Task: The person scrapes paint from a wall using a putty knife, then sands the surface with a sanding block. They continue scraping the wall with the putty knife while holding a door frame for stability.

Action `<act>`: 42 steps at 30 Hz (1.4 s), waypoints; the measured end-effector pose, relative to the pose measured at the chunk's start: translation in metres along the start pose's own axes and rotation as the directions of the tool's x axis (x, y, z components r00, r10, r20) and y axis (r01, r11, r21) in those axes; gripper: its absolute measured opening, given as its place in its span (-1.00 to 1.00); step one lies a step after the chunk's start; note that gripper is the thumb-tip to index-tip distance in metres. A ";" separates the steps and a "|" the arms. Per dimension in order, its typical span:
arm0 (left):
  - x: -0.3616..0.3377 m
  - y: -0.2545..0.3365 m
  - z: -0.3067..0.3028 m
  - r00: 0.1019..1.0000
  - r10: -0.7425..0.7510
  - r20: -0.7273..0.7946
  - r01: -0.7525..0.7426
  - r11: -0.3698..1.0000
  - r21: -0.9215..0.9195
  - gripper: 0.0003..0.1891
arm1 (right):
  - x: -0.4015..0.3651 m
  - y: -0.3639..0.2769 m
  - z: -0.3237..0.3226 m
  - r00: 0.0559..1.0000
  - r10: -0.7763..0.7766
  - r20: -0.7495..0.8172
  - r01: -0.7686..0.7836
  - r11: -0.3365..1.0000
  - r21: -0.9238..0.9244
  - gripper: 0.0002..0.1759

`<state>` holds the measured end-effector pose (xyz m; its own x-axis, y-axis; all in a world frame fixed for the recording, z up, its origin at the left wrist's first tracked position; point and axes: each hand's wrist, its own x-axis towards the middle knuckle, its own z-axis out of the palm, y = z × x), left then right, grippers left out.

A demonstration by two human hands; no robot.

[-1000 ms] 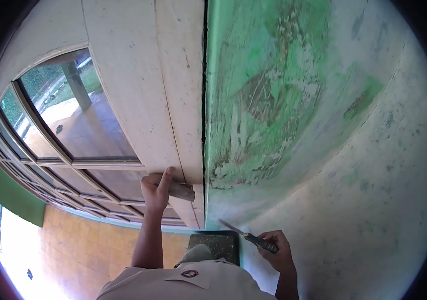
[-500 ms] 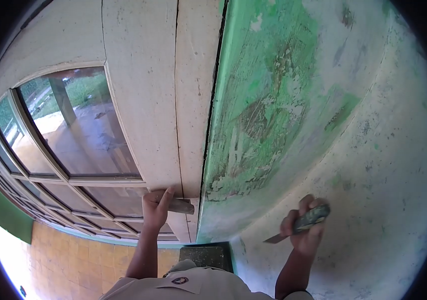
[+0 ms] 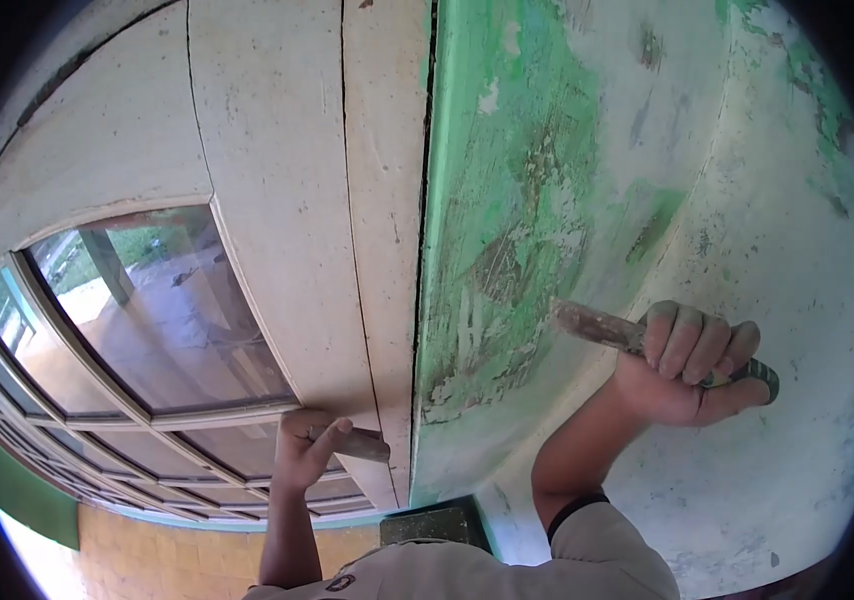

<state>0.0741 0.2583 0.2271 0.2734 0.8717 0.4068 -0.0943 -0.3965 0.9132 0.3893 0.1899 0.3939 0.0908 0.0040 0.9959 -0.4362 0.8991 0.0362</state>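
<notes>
My right hand [image 3: 697,360] is wrapped round the dark handle of a scraper [image 3: 597,327], whose stained flat blade points left over the green, peeling part of the wall [image 3: 517,240]. Whether the blade touches the wall cannot be told. Lower left, my left hand [image 3: 309,447] is closed on a flat brownish piece [image 3: 362,445] in front of the white wooden frame [image 3: 287,200]. The far end of that piece sticks out to the right of my thumb.
Window panes [image 3: 147,310] in a white grid fill the left side. A whitish wall [image 3: 777,250] curves along the right. Below are a dark block [image 3: 427,527] and yellowish floor tiles [image 3: 167,550].
My right hand has risen and moved right, and the scraper's blade now points up and left instead of down. The view has shifted a little; my left hand keeps its hold.
</notes>
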 end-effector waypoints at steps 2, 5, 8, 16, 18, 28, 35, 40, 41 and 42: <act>0.004 0.000 -0.003 0.999 0.015 0.047 -0.016 1.000 0.024 -0.70 | 0.000 0.006 -0.005 0.988 -0.116 -0.102 0.114 0.993 -0.020 -0.60; 0.004 -0.001 0.000 0.999 0.026 0.043 -0.029 0.997 0.072 -0.77 | -0.009 0.047 0.000 0.973 -0.025 -0.229 0.001 0.994 -0.105 -0.66; 0.008 0.004 -0.007 0.986 0.074 0.151 -0.116 0.948 0.296 -0.83 | -0.012 0.040 0.005 0.993 -0.089 -0.083 0.078 0.989 -0.127 -0.72; 0.007 -0.002 -0.009 0.982 0.092 0.167 -0.134 0.957 0.256 -0.88 | -0.017 0.046 0.009 0.975 -0.131 -0.179 0.106 0.984 -0.145 -0.73; 0.007 -0.016 -0.012 0.977 0.112 0.181 -0.148 0.968 0.201 -0.89 | -0.014 0.036 0.012 0.971 -0.148 -0.186 0.121 0.982 -0.148 -0.73; 0.012 0.007 -0.008 0.974 0.133 0.185 -0.175 0.956 0.237 -0.80 | -0.019 0.028 0.001 0.941 -0.244 -0.234 0.231 0.969 -0.082 -0.67; 0.010 -0.001 -0.015 0.962 0.131 0.238 -0.196 0.941 0.277 -0.81 | -0.021 0.040 -0.002 0.946 -0.192 -0.261 0.166 0.979 -0.118 -0.67; 0.010 -0.006 -0.014 0.967 0.126 0.223 -0.186 0.944 0.272 -0.81 | -0.023 0.060 0.007 0.923 -0.197 -0.330 0.196 0.980 -0.038 -0.66; 0.010 -0.010 -0.016 0.964 0.119 0.240 -0.183 0.946 0.267 -0.81 | -0.025 0.071 0.010 0.902 -0.064 -0.427 0.072 0.997 0.003 -0.65; 0.010 -0.011 -0.018 0.960 0.114 0.257 -0.183 0.947 0.264 -0.81 | -0.026 0.066 0.010 0.899 -0.069 -0.433 0.077 0.997 0.000 -0.65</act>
<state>0.0608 0.2764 0.2213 0.4979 0.7171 0.4878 0.1129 -0.6112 0.7834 0.3493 0.2454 0.3710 0.4992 0.1306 0.8566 -0.4278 0.8969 0.1126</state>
